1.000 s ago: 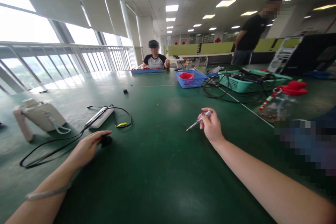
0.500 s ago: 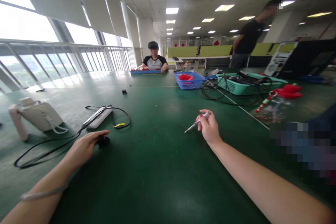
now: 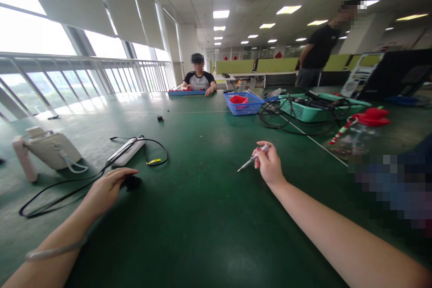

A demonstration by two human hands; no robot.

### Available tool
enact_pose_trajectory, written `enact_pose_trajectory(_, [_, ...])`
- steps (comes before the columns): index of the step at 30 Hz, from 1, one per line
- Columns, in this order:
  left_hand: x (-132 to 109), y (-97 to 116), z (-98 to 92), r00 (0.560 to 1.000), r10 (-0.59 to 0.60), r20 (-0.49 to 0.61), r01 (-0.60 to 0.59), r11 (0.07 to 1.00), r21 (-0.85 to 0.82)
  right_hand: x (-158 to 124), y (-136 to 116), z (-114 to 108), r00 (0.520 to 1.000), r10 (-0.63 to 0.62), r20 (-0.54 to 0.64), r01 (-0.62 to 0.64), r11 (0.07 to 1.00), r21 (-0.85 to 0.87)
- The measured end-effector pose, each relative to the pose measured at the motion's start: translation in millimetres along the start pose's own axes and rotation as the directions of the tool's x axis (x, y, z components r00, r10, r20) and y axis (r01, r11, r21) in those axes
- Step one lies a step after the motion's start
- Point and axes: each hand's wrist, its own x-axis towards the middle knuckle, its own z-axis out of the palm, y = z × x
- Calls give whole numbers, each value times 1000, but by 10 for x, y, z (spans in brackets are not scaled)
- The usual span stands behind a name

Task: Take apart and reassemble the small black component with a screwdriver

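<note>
My right hand (image 3: 269, 164) holds a slim screwdriver (image 3: 251, 160) with a pale handle. Its metal shaft slants down to the left, the tip just above or at the tabletop. On the left, my left hand (image 3: 107, 189) rests at table level, its fingers reaching over a small black object (image 3: 133, 182). The thumb side lies against that object, whose exact kind is too dark to make out. Just beyond this hand lie a white power bank (image 3: 126, 152) and a looped black cable (image 3: 60, 183) with a yellow tag.
A cream bag-like item (image 3: 56, 149) stands at the left. Farther off are a small black piece (image 3: 159, 118), a blue basket (image 3: 245, 107), a green basket (image 3: 300, 112) with cables, and a red-lidded jar (image 3: 361, 135). One person sits across the green table (image 3: 202, 216); another stands behind.
Both my hands stay almost still, with the screwdriver in the same pose. Across the table, the seated person's hands have shifted slightly at the blue tray.
</note>
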Motion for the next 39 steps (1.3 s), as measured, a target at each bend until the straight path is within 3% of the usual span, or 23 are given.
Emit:
enact_pose_trajectory(9, [-13, -50, 19, 1000, 5, 23, -4, 1000, -25, 0, 19, -9, 1000, 0, 6, 0, 1000, -1])
enact_pose_trajectory(17, [-10, 66, -6, 999, 51, 7, -51, 998, 23, -4, -6, -4, 1000, 5, 5, -5, 1000, -4])
enact_pose_trajectory(39, [-17, 145, -53, 998, -30, 48, 24, 992, 121, -2, 15, -8, 1000, -11, 11, 11, 1000, -18])
